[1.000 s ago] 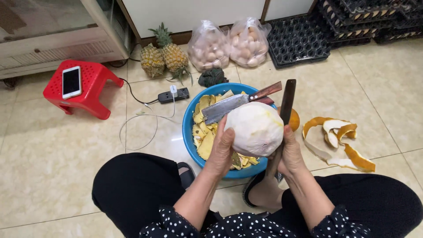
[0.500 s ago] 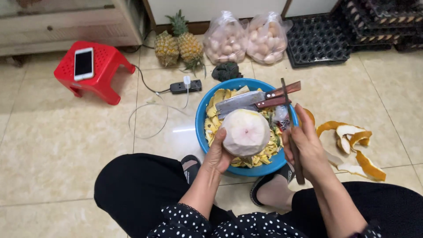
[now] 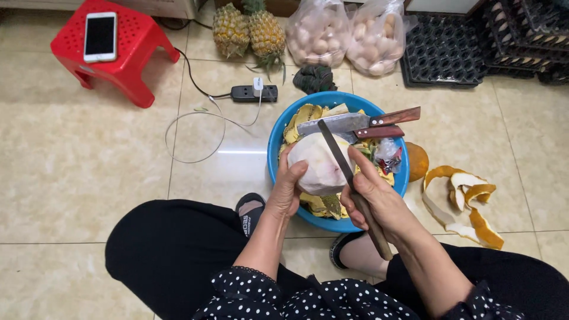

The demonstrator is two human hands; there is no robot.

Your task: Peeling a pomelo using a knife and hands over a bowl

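The left hand (image 3: 288,188) was closed as a grip on the large, round, pale peeled fruit (image 3: 320,163), with the fingers wrapped over the fruit's left side and the thumb on its upper edge. The fruit was held over the round blue plastic basin (image 3: 276,137), above the basin's near half. The right hand (image 3: 373,198) was closed as a grip on the dark wooden handle of the long, narrow-bladed knife (image 3: 347,178). The blade lay across the fruit's right face, touching it, with the tip pointing to the basin's far side. The handle end projected past the wrist toward the person.

Inside the basin lay yellow peel scraps (image 3: 305,115). Two knives rested across the basin's far half: a broad steel cleaver with a reddish wooden handle (image 3: 355,121) and, just beside it, a second reddish wooden handle (image 3: 379,131). A small crumpled plastic wrapper (image 3: 388,155) lay at the basin's right inner edge.

An orange-coloured round fruit (image 3: 418,161) touched the basin's right outer wall. Curled orange-and-white peel strips (image 3: 465,201) lay on the tiled floor to the right of the basin. Beyond the basin stood two pineapples (image 3: 249,29) and two clear plastic bags of eggs (image 3: 349,32). A black power strip with a white cable (image 3: 253,93) lay left of the basin's far edge. A red plastic stool (image 3: 133,50) carrying a white smartphone (image 3: 100,37) stood well apart, to the basin's far left.
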